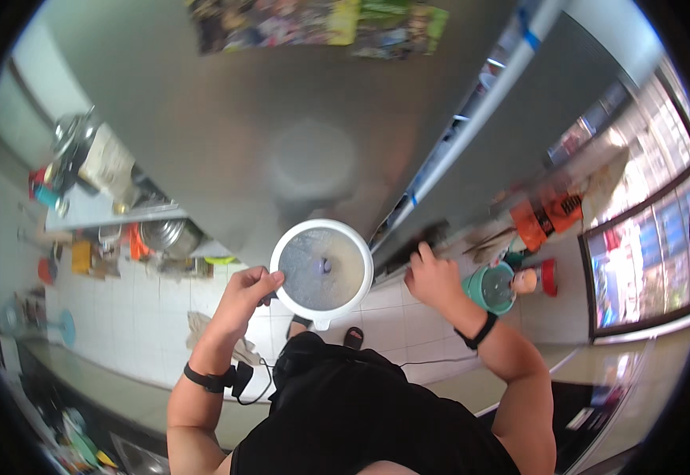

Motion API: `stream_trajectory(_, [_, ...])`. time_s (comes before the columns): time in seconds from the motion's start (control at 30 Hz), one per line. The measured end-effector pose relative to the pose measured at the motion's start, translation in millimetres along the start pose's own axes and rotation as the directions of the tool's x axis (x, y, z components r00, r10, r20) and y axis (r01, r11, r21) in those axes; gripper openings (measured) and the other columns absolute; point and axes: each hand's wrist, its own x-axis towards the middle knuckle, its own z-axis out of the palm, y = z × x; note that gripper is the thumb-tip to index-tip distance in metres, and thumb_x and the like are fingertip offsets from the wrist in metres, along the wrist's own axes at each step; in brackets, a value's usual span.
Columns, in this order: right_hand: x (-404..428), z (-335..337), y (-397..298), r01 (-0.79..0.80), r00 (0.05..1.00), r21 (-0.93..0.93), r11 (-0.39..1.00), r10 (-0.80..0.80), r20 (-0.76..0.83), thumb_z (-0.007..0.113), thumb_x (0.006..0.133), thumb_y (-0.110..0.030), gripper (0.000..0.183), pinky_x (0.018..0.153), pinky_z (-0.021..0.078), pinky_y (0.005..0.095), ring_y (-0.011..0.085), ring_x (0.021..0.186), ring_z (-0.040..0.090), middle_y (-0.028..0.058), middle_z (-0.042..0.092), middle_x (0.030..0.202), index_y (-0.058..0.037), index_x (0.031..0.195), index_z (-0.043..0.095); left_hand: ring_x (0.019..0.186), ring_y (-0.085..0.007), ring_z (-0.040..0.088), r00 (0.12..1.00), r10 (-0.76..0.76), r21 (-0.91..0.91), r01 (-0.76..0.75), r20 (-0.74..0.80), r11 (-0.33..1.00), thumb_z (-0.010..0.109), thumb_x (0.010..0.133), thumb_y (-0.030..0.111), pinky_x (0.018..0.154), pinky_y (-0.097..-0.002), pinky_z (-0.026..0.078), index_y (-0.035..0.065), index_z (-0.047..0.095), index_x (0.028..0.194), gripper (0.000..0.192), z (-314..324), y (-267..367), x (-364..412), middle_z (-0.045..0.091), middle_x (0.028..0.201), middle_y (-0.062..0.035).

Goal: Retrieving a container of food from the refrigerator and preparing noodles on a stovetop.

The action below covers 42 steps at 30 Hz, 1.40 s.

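Note:
A round container with a white-rimmed, see-through lid [322, 273] is held in front of my body; a small purple knob or vent shows at the lid's middle. My left hand [250, 294] grips its left side, the thumb on the rim. What the container holds is blurred. Before me stands a large grey metallic refrigerator [220, 136], its right-hand door [499, 142] ajar with a white inner edge and shelves showing in the gap. Near the lower part of that door my right hand [434, 276] hangs with bent fingers, and whether it touches the door is unclear.
A green bucket [490, 288] stands on the tiled floor at right, near an orange bag [547, 219]. At left a shelf [113, 214] bears kitchenware, with a metal pot [170, 237] beneath. A cloth [196, 332] and a cable [434, 361] lie low near my feet.

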Motion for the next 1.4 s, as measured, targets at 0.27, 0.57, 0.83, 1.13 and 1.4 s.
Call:
stream_trajectory(0.27, [-196, 1, 28, -0.016, 0.987, 0.046, 0.999, 0.023, -0.160, 0.077, 0.076, -0.026, 0.023, 0.067, 0.0514, 0.0442, 0.0240, 0.082, 0.068, 0.0074, 0.068, 0.101, -0.0098, 0.092, 0.070, 0.069, -0.0056, 0.047, 0.986, 0.127, -0.084, -0.136, -0.108, 0.987, 0.074, 0.095, 0.035, 0.064, -0.0245, 0.037, 0.0088, 0.060, 0.072, 0.038, 42, 8, -10, 0.058, 0.073, 0.0031])
stream_trajectory(0.57, [-349, 31, 55, -0.740, 0.605, 0.430, 0.517, 0.791, 0.092, 0.079, 0.082, -0.021, 0.027, 0.064, 0.0527, 0.0469, 0.0314, 0.063, 0.069, 0.0129, 0.070, 0.074, -0.0019, 0.089, 0.061, 0.069, -0.0061, 0.047, 0.997, 0.021, -0.057, -0.016, 0.081, 0.998, 0.069, 0.099, 0.045, 0.064, -0.0236, 0.034, 0.0112, 0.062, 0.081, 0.040, 165, 47, 48, 0.054, 0.075, 0.0048])
stream_trajectory(0.83, [-388, 50, 131, -0.650, 0.504, 0.646, 0.400, 0.863, -0.028, 0.072, 0.085, -0.006, 0.026, 0.059, 0.0582, 0.0349, 0.0282, 0.075, 0.073, 0.0202, 0.071, 0.092, 0.0071, 0.106, 0.064, 0.061, -0.0045, 0.046, 0.993, -0.017, -0.082, 0.027, 0.118, 0.996, 0.069, 0.097, 0.052, 0.058, -0.0243, 0.043, 0.0139, 0.065, 0.096, 0.038, 264, 116, 120, 0.053, 0.071, 0.0059])
stream_trajectory(1.13, [-389, 79, 165, -0.523, 0.223, 0.836, 0.165, 0.973, -0.052, 0.063, 0.091, -0.008, 0.017, 0.064, 0.0502, 0.0323, 0.0168, 0.069, 0.064, 0.0104, 0.067, 0.078, 0.0084, 0.097, 0.066, 0.064, -0.0101, 0.040, 0.994, 0.100, -0.228, -0.109, -0.052, 0.968, 0.072, 0.094, 0.054, 0.055, -0.0272, 0.037, 0.0126, 0.065, 0.110, 0.045, 299, 185, 248, 0.058, 0.082, -0.0034])
stream_trajectory(1.4, [-413, 106, 189, -0.574, 0.146, 0.796, 0.191, 0.981, -0.130, 0.063, 0.091, -0.013, 0.024, 0.081, 0.0531, 0.0362, 0.0211, 0.092, 0.070, 0.0122, 0.075, 0.094, 0.0085, 0.102, 0.068, 0.060, -0.0096, 0.033, 0.966, -0.085, -0.243, 0.024, -0.242, 0.970, 0.070, 0.091, 0.062, 0.055, -0.0269, 0.037, 0.0249, 0.059, 0.109, 0.042, 291, 211, 339, 0.057, 0.082, 0.0002])
